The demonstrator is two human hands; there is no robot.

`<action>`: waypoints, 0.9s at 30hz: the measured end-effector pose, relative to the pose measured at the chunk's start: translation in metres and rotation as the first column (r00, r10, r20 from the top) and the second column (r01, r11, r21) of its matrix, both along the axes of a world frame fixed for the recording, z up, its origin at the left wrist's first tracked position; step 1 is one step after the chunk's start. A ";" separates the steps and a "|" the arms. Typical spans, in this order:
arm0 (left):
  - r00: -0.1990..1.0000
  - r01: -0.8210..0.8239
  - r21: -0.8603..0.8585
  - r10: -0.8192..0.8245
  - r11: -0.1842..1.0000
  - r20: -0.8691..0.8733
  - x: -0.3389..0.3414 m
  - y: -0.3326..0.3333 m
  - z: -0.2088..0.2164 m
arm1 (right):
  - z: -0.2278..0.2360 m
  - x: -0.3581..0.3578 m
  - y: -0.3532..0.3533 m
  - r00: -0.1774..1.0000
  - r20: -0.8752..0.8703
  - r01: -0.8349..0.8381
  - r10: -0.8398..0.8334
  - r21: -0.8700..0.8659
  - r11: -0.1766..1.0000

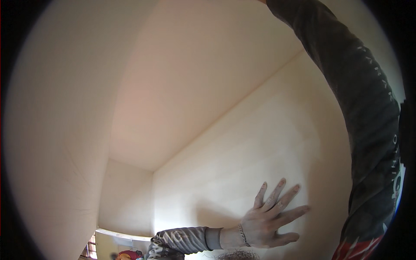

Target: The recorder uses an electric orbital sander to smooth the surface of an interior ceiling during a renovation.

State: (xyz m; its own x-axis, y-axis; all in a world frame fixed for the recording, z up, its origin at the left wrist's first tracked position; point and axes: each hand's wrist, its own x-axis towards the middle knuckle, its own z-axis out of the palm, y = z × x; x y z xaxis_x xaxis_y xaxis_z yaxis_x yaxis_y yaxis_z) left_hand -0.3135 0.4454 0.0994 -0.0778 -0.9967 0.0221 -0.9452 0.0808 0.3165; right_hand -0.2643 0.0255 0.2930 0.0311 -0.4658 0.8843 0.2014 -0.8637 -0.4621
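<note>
My left hand (271, 223) lies flat against the pale wall (242, 151) with its fingers spread. Whitish dust covers the fingers, and a chain bracelet (243, 235) circles the wrist. No object is in this hand. The dark printed sleeve of my right arm (342, 82) runs up the right side of the view to the top edge. Only a sliver of skin shows at the end of that sleeve, so my right hand and anything it may hold lie out of the picture.
Above is a smooth pale ceiling (186, 73) that meets the wall along a slanting corner line. A plain light surface (52, 130) fills the left side. Low at the left are a barred window (91, 247) and something red and orange (129, 255), too small to make out.
</note>
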 end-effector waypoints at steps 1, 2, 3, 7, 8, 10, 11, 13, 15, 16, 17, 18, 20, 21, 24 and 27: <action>1.000 0.000 0.003 0.000 1.000 0.004 0.000 0.001 -0.001 | 0.000 0.001 0.004 1.000 -0.015 0.006 -0.005 0.016 1.000; 1.000 0.000 -0.001 0.000 1.000 0.010 0.001 0.002 -0.003 | 0.000 0.003 0.009 0.999 -0.031 0.012 -0.011 0.031 0.999; 1.000 -0.004 0.014 0.003 1.000 0.030 0.001 0.003 -0.004 | 0.000 0.005 0.013 0.999 -0.046 0.018 -0.015 0.047 0.999; 0.999 -0.008 0.010 0.008 1.000 0.032 0.001 0.006 -0.008 | 0.000 0.017 0.027 0.999 -0.042 -0.007 0.008 0.009 1.000; 0.999 -0.008 0.006 0.008 1.000 0.035 0.002 0.006 -0.008 | 0.000 0.021 0.030 0.999 -0.039 0.018 -0.018 -0.010 1.000; 0.999 -0.003 -0.004 0.003 1.000 0.038 0.002 0.006 -0.009 | -0.001 0.030 0.038 1.000 -0.027 0.010 -0.011 -0.033 0.999; 0.999 0.002 -0.009 -0.002 1.000 0.037 0.002 0.007 -0.009 | -0.002 0.034 0.042 1.000 -0.021 -0.023 0.022 -0.037 0.999; 0.999 0.010 -0.014 -0.009 1.000 0.036 0.003 0.009 -0.009 | -0.001 0.044 0.052 0.999 -0.011 -0.036 0.036 -0.047 0.998; 0.999 0.020 0.001 -0.020 1.000 0.048 0.004 0.011 -0.010 | -0.001 0.054 0.063 1.000 -0.002 0.005 -0.005 -0.060 0.998; 0.999 0.022 -0.020 -0.022 1.000 0.039 0.005 0.012 -0.011 | -0.002 0.057 0.068 1.000 0.010 -0.018 0.019 -0.051 0.999; 0.999 0.026 -0.028 -0.025 0.999 0.039 0.005 0.014 -0.012 | -0.003 0.060 0.073 0.999 0.020 -0.042 0.043 -0.041 0.998; 0.998 0.035 -0.030 -0.034 0.999 0.051 0.006 0.015 -0.014 | -0.003 0.063 0.078 0.997 0.029 -0.066 0.067 -0.034 0.997; 0.999 0.041 -0.073 -0.039 0.996 0.034 0.009 0.017 -0.016 | -0.003 0.067 0.087 1.000 -0.004 0.021 -0.021 -0.042 0.999; 0.999 0.045 -0.092 -0.043 0.995 0.030 0.010 0.018 -0.018 | -0.002 0.069 0.091 0.998 -0.021 0.062 -0.063 -0.048 0.997; 0.998 0.052 -0.111 -0.050 0.992 0.025 0.012 0.018 -0.018 | -0.002 0.071 0.099 1.000 -0.001 0.031 -0.031 0.000 1.000; 0.999 0.038 -0.165 -0.042 0.986 -0.022 0.012 0.018 -0.018 | -0.003 0.078 0.106 1.000 -0.026 0.015 -0.015 0.022 1.000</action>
State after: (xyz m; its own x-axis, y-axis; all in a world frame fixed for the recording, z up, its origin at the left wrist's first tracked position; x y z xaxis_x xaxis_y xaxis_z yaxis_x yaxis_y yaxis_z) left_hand -0.3015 0.4630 0.0817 -0.1153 -0.9753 0.1882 -0.9319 0.1717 0.3193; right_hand -0.1863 0.1312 0.2897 0.0465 -0.4858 0.8728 0.1763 -0.8561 -0.4859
